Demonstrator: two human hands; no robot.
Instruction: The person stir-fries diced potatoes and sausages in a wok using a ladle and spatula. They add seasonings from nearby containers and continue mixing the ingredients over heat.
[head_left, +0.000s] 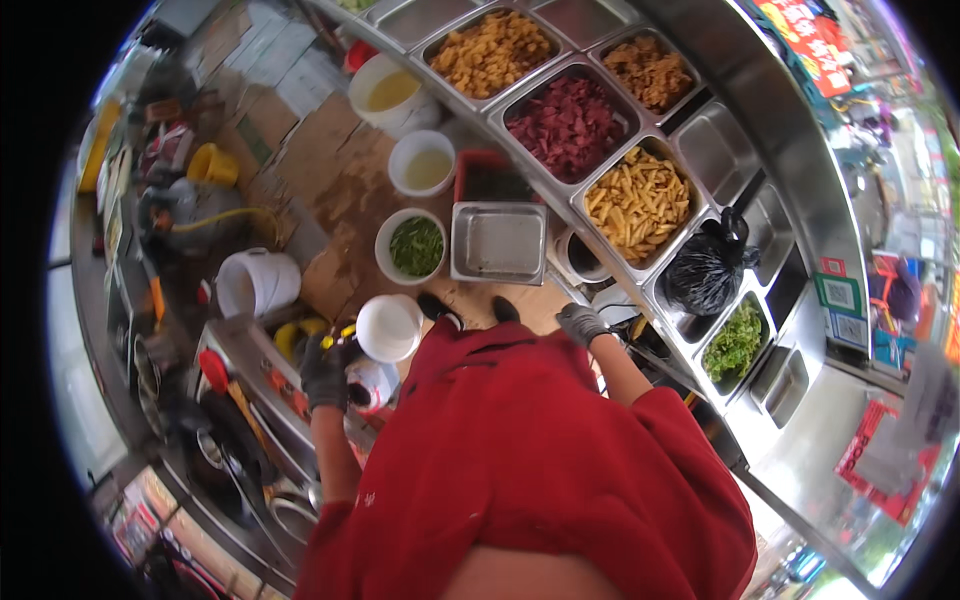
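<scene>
My left hand (324, 379), in a dark grey glove, hangs by the front of a steel cooking counter (240, 337). Small yellow-and-dark parts (328, 342) show at its fingers; whether it grips them is unclear. Just right of it is an empty-looking white bucket (390, 328), with a white container (373, 384) below. My right hand (583, 325), gloved in grey, is lowered beside the edge of the steel serving counter (600, 241). Its fingers look bent, and their inner side is hidden. A black tied plastic bag (705, 266) rests over a pan in that counter.
Steel pans hold fried strips (637, 206), purple shredded vegetable (566, 127), golden fried pieces (491, 52) and lettuce (735, 341). Floor items include an empty steel pan (499, 241), a bucket of chopped greens (416, 246), buckets of yellowish liquid (429, 169) and a white bucket (259, 283).
</scene>
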